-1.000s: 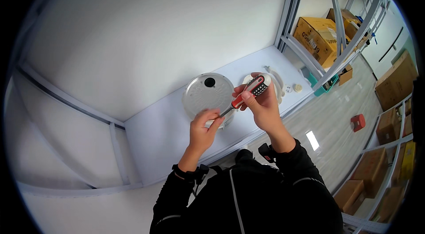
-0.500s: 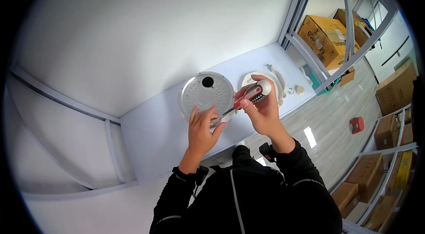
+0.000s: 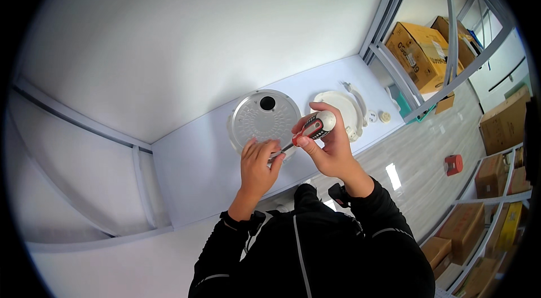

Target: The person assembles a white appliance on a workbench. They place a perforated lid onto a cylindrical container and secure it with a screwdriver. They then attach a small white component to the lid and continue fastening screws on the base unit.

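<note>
My right hand (image 3: 332, 154) grips a screwdriver (image 3: 316, 127) by its thick red, black and white handle. The metal shaft slants down and left to the near rim of a round silver metal disc (image 3: 262, 120), which has a dark round hole near its far edge. By that rim, my left hand (image 3: 258, 169) has its fingers bent and drawn in, with thumb and forefinger on either side of the shaft's end. What lies between those fingertips is too small and too covered to make out. Both hands are over the near side of the disc.
Beyond my right hand lies a round white plastic cover (image 3: 345, 107) with a curved white piece beside it. Two small round parts (image 3: 384, 116) sit near the white table's (image 3: 194, 168) right end. Cardboard boxes (image 3: 420, 56), a red stool (image 3: 453, 164) and laden shelves stand to the right.
My left fingers have drawn closer together around the screwdriver's end. The screwdriver and right hand have shifted slightly left and down, uncovering more of the white cover. The view has moved a little.
</note>
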`<state>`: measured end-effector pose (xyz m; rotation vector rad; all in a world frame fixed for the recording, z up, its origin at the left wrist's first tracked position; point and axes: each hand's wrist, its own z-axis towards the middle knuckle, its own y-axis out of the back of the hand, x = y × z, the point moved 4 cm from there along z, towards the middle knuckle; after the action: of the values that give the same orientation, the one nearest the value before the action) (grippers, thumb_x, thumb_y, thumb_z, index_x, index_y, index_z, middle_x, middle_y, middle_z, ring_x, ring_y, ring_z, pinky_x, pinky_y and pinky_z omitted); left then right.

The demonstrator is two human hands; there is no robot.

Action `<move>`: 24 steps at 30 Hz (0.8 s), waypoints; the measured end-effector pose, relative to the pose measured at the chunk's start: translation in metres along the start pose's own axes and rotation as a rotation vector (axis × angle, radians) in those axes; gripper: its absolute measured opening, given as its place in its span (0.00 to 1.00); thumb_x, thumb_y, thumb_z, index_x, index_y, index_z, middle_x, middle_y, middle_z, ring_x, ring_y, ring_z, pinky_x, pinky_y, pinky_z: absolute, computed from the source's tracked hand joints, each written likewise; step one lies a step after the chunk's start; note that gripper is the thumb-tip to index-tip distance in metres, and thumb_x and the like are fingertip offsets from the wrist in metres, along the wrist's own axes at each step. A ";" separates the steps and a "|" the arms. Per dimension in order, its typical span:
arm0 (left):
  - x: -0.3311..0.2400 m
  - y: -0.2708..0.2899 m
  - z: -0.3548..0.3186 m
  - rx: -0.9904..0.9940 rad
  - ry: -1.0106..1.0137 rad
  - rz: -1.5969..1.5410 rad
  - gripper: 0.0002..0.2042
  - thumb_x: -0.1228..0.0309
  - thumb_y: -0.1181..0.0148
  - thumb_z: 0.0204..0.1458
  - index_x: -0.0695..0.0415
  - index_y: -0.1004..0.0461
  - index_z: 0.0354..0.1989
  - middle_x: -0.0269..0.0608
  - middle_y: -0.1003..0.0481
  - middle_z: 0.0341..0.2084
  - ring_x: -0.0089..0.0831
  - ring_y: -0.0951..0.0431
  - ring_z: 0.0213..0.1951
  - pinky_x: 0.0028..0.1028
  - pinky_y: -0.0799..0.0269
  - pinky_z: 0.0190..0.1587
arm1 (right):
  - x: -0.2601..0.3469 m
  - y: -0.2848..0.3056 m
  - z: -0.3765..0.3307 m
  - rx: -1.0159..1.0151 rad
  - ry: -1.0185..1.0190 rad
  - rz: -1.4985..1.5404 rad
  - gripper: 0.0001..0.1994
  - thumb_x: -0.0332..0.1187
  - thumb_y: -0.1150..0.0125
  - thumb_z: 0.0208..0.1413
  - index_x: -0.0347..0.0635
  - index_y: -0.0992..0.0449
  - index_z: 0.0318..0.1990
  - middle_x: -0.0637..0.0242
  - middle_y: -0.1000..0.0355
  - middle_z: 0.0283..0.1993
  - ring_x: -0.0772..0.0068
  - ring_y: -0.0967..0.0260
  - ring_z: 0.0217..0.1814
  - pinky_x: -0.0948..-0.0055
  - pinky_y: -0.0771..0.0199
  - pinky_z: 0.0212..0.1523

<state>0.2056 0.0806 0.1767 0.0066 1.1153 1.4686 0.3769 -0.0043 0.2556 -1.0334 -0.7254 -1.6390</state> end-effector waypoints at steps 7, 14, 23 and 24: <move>0.002 -0.002 -0.002 -0.051 -0.004 -0.005 0.16 0.69 0.26 0.52 0.54 0.21 0.48 0.33 0.15 0.36 0.39 0.16 0.49 0.49 0.33 0.65 | -0.002 -0.005 0.001 0.056 0.003 -0.094 0.34 0.27 0.29 0.64 0.41 0.43 0.72 0.58 0.23 0.46 0.68 0.22 0.48 0.66 0.20 0.51; 0.002 0.000 -0.002 -0.048 -0.003 -0.005 0.14 0.69 0.25 0.52 0.53 0.20 0.45 0.32 0.15 0.37 0.37 0.16 0.49 0.47 0.33 0.64 | 0.007 -0.010 0.003 0.075 0.012 -0.237 0.35 0.26 0.27 0.62 0.41 0.42 0.71 0.61 0.23 0.44 0.69 0.22 0.49 0.68 0.21 0.51; 0.004 -0.001 -0.002 -0.060 -0.019 -0.019 0.14 0.68 0.25 0.51 0.53 0.20 0.44 0.33 0.15 0.37 0.39 0.16 0.49 0.48 0.32 0.63 | 0.010 -0.018 0.006 -0.005 0.139 -0.446 0.38 0.27 0.20 0.55 0.40 0.39 0.69 0.59 0.24 0.46 0.69 0.21 0.45 0.71 0.20 0.46; 0.005 -0.001 -0.002 -0.053 -0.021 -0.025 0.14 0.68 0.25 0.51 0.53 0.20 0.44 0.33 0.15 0.37 0.39 0.16 0.48 0.48 0.32 0.62 | 0.011 -0.019 0.007 -0.037 0.178 -0.499 0.38 0.27 0.19 0.54 0.40 0.38 0.69 0.58 0.25 0.46 0.69 0.21 0.45 0.71 0.20 0.46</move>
<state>0.2037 0.0829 0.1724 -0.0287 1.0556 1.4726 0.3599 0.0023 0.2690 -0.7525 -0.8816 -2.1472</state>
